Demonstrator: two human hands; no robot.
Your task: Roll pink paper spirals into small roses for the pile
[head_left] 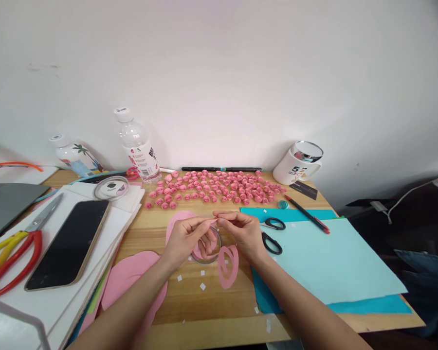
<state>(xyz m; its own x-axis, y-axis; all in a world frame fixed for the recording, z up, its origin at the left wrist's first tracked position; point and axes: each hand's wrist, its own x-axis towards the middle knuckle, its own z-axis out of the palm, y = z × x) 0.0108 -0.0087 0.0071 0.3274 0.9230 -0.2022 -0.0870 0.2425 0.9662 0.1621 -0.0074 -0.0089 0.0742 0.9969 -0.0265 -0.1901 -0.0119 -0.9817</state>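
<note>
Pink paper strip (213,221): between both hands' fingertips, long axis roughly left to right, neither hand clearly nearer.
Left hand (188,237): pinched on it.
Right hand (241,233): pinched opposite.
Paper spiral (226,282): just below the right hand; joining unclear.

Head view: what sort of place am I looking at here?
Probably a paper-craft spot on a wooden table against a wall; home or office, I can't tell. Rolled pink flowers, red-and-yellow scissors and pale blue paper suggest it.
</note>
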